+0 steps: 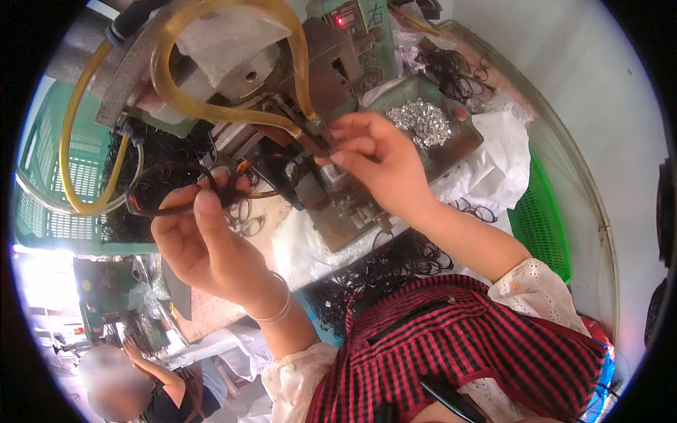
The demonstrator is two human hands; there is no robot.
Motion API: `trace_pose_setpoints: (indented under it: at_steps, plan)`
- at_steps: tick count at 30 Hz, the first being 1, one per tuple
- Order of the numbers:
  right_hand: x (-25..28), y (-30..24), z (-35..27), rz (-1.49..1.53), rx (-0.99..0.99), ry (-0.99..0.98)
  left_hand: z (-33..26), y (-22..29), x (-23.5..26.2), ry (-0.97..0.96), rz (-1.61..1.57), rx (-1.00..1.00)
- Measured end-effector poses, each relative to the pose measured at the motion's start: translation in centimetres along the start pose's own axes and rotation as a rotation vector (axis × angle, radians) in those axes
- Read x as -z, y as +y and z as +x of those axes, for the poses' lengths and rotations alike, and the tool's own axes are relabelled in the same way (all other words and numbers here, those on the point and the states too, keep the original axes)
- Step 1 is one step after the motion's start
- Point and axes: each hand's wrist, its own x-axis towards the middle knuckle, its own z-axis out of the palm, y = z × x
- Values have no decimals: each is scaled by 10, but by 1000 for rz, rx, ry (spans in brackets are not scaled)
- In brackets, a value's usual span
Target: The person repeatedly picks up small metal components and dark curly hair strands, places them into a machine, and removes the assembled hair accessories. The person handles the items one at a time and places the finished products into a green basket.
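Observation:
My left hand (211, 243) is closed on a dark tortoiseshell eyeglass frame (243, 167). Thumb and fingers pinch it near the middle, and one rim spreads out to the left. The frame's other side reaches toward the metal bench machine (282, 88). At the machine's working head, my right hand (384, 158) has its fingers closed together; what they hold, if anything, is too small to make out. Two ends of a yellow hose (169, 77) meet the machine just beside my right fingertips.
Small silver metal pieces (423, 121) lie in a green metal tray (462, 144) at right. Dark frames (384, 271) pile up below the machine. Green plastic baskets stand at left (42, 190) and right (539, 218). Another person (180, 395) sits at lower left.

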Motion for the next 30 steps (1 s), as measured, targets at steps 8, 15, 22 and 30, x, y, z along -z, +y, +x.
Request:
trace_pose_setpoints:
  at_steps: [8,15,22,30]
  plan:
    - [2,-34,-18,-468,199,32,-16,11,17,-39,11,24]
    - [31,-31,-13,-971,277,20,-51,-2,37,24,16,191]
    - [22,-45,-8,-1237,441,-85,-46,1,2,-246,133,102]
    - [117,-3,30,-606,103,346,-29,-15,-33,-379,140,114]
